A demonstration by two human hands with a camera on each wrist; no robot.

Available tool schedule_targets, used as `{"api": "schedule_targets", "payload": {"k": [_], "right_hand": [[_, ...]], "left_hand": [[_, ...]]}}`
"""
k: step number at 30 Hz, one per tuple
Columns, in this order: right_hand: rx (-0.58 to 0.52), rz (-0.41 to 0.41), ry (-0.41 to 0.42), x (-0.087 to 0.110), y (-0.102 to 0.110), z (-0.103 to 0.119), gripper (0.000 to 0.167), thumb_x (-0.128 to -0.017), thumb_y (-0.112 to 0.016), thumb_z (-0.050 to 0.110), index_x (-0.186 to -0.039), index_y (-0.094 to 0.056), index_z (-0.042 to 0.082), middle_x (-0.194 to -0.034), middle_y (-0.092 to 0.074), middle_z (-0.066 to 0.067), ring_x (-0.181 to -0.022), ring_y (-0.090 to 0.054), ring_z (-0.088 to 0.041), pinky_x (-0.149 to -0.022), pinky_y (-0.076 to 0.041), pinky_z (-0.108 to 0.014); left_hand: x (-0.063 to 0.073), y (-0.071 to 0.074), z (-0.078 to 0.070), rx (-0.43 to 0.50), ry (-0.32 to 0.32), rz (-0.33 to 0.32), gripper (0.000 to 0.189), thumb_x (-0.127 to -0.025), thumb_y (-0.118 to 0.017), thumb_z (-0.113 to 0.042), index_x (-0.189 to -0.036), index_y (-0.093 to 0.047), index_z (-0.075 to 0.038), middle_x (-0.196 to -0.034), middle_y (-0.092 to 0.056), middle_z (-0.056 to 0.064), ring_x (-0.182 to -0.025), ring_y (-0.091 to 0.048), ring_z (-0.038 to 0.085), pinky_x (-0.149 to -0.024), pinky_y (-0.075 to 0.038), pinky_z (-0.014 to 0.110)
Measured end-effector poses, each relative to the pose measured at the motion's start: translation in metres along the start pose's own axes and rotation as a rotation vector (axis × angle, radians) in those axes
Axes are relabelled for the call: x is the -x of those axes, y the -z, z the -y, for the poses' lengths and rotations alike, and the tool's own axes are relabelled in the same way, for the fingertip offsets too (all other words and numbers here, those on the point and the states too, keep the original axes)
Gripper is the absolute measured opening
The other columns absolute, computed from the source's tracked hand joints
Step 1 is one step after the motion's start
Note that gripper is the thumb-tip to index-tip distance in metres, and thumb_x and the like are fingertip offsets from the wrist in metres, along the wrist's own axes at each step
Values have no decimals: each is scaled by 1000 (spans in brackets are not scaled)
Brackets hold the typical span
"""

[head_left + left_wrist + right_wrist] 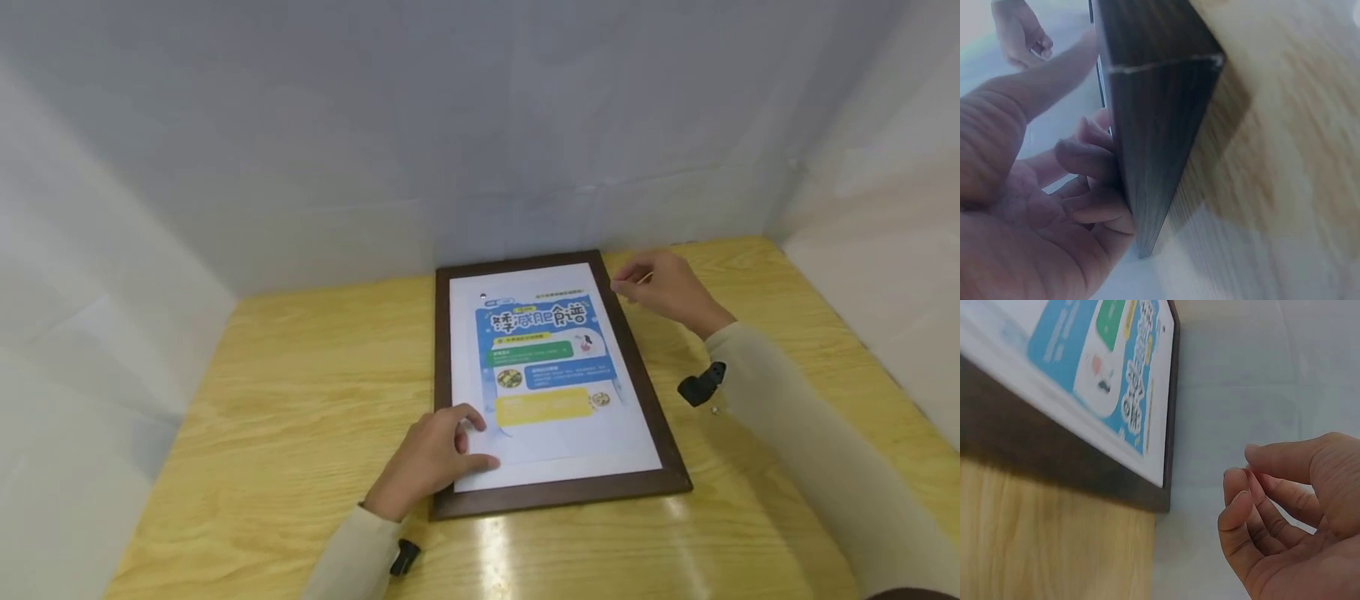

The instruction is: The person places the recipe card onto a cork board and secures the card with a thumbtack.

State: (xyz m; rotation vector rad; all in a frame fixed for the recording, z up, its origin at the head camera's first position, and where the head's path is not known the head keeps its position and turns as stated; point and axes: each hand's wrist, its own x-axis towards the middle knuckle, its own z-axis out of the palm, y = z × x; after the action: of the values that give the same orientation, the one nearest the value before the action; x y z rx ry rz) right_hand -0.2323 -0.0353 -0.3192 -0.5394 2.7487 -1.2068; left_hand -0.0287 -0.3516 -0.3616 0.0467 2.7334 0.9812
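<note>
Dark-brown picture frame (442, 342): lying on wood-grain table (315, 392); weight-loss recipe poster (551, 367) inside.
Left hand (429, 458): thumb and fingers apart, at lower-left corner.
Right hand (663, 287): fingers curled, tips near thumb, beside upper-right border.

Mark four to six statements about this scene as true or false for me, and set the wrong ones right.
1. The poster lies within the dark brown picture frame. True.
2. The left hand is at the frame's upper right corner, as the head view shows it. False: it is near the lower left corner.
3. The frame lies on a wood-grain tabletop. True.
4. The poster's large yellow panel sits above its green panel. False: it sits below, with a blue panel between.
5. The fingers of the right hand grip the frame. False: the right wrist view shows them apart from it.
</note>
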Motion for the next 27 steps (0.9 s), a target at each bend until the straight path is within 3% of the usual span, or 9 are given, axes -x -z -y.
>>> {"api": "schedule_targets", "payload": {"k": [7,16,20,27], "right_hand": [[15,3,-3,17,17,-26,29,-100,-67,23,-113,-70,-3,-101,-69,-18,-86,-68,-37,-63,-57,-34],[28,18,-51,35,29,-52,33,-100,-66,24,-115,-69,-5,-103,-68,-22,-86,-68,-37,-68,-60,-42],[58,36,-63,44,32,-63,31,-100,-67,24,-113,-70,-5,-103,-68,-21,-85,-68,-34,-66,-58,-37],[67,102,-110,58,36,-85,31,-98,-69,24,-112,-70,-4,-101,-68,-17,-83,-65,-26,-65,-55,-34]], "left_hand": [[0,1,3,-25,-16,1,46,-74,-93,-26,-108,-68,-9,-66,-53,-1,-54,-45,11,-47,-37,23],[-3,2,3,-55,11,-13,46,-74,-92,-27,-109,-67,-14,-70,-52,2,-58,-45,15,-51,-37,27],[-3,2,2,-75,33,-11,48,-73,-92,-28,-110,-64,-16,-74,-53,4,-63,-46,18,-55,-38,29],[-3,4,1,-91,16,-12,50,-72,-93,-29,-109,-63,-16,-75,-53,4,-65,-46,18,-55,-38,29]]}}
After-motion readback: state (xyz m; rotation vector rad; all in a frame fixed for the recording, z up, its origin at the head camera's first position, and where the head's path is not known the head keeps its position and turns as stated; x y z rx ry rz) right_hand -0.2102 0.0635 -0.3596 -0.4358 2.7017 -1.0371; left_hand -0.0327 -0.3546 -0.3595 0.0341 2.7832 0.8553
